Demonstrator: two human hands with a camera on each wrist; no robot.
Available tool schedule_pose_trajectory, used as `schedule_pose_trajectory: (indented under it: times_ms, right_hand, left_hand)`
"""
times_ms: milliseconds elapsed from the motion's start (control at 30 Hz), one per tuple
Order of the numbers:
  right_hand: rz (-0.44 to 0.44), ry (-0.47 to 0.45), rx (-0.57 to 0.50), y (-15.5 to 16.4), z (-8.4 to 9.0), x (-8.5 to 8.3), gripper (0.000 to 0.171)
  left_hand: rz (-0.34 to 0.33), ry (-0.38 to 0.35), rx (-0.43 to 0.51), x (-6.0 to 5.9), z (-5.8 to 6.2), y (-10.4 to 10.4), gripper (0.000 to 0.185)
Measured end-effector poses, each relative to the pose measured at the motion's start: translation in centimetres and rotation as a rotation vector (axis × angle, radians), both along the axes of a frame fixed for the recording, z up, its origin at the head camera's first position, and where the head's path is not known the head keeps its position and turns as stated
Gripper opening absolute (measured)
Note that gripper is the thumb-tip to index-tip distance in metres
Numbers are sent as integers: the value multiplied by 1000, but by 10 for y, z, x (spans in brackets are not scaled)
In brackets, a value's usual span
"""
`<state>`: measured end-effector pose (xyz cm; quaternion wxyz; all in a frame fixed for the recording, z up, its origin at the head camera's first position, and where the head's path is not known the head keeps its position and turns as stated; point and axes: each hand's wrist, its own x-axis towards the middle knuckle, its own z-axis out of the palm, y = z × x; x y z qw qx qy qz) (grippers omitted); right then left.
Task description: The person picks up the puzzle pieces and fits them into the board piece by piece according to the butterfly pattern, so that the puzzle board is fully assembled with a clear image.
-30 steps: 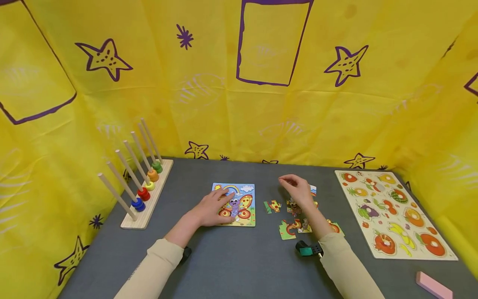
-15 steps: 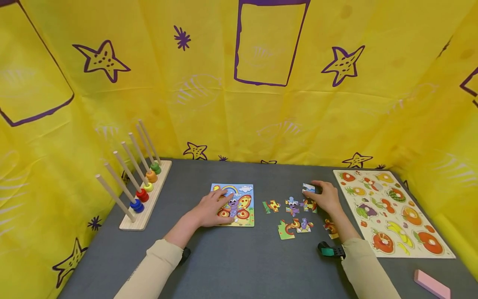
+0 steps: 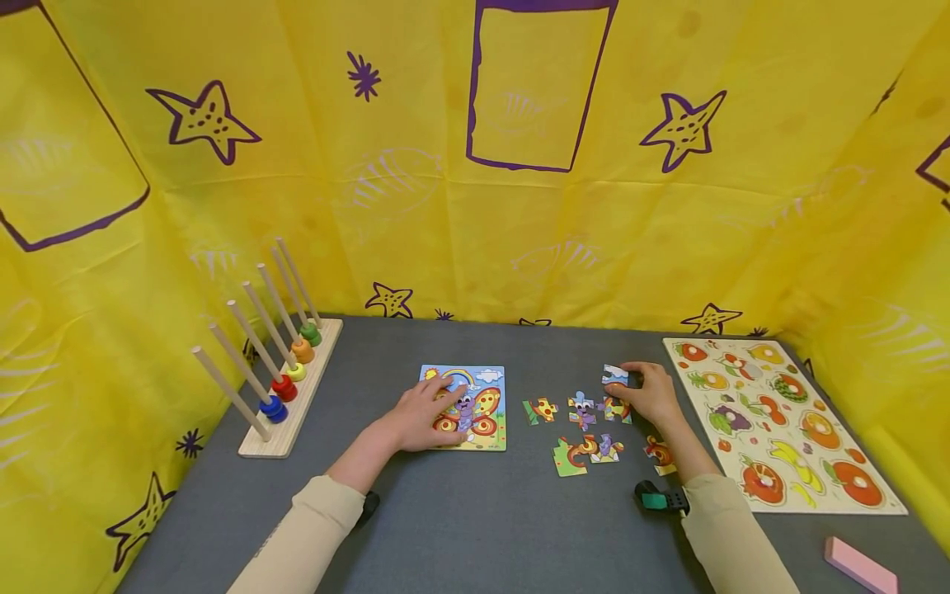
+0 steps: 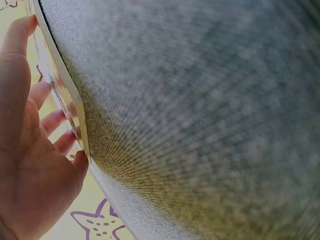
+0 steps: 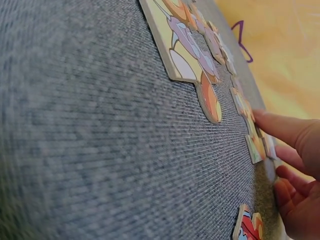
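My left hand [image 3: 416, 417] lies spread on a square butterfly picture board [image 3: 488, 404]; fingers cover its left part. In the left wrist view the hand [image 4: 35, 125] touches the board's edge [image 4: 70, 95]. My right hand [image 3: 649, 394] pinches a blue-and-white jigsaw piece [image 3: 614, 375] between thumb and fingers. That piece sits against a butterfly-wing piece [image 3: 616, 410] below it. Left of them lie a purple-faced piece [image 3: 582, 408] and a green-and-yellow piece [image 3: 540, 410]. Nearer are two joined pieces [image 3: 570, 459] and a loose orange piece [image 3: 658, 454] close to my right wrist.
A wooden peg stand [image 3: 293, 404] with coloured rings stands at the left. At the right lies a fruit puzzle board [image 3: 779, 421], with a pink block [image 3: 861, 564] nearer me. Yellow printed cloth [image 3: 416, 231] walls in the grey table [image 3: 475, 528].
My right hand has moved right, from above the middle pieces to the blue-and-white piece, which has shifted slightly to meet the wing piece. My left hand stays on the picture board.
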<state>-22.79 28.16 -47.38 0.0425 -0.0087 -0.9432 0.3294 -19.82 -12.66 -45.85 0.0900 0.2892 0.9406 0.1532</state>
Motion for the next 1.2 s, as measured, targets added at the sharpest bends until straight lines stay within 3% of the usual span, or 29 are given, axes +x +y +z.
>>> schedule_pose_trajectory:
  times_ms: [167,400,533,800,967,1200]
  right_hand:
    - [-46,11,-43,-3,0,-1,52]
    - [-159,109,-142,-19,1,-1,30]
    - [-177,83,-240,-39,4,-4,30]
    - [-52,-31,-434,-100,12,-4,30]
    - [35,-68,-470,-134,9,-6,25]
    - [57,-64,-504,-166,4,-9,22]
  left_hand:
    - [-3,-15,-15,0,0,0,77]
    - [-2,-19,-26,-1,-2,1,77]
    - [1,-16,-34,-2,-3,0,77]
    - [-3,-14,-17,-3,-3,0,76]
    - [4,-21,-20,-3,-2,0,76]
    - [24,-38,-30,-3,-1,2,76]
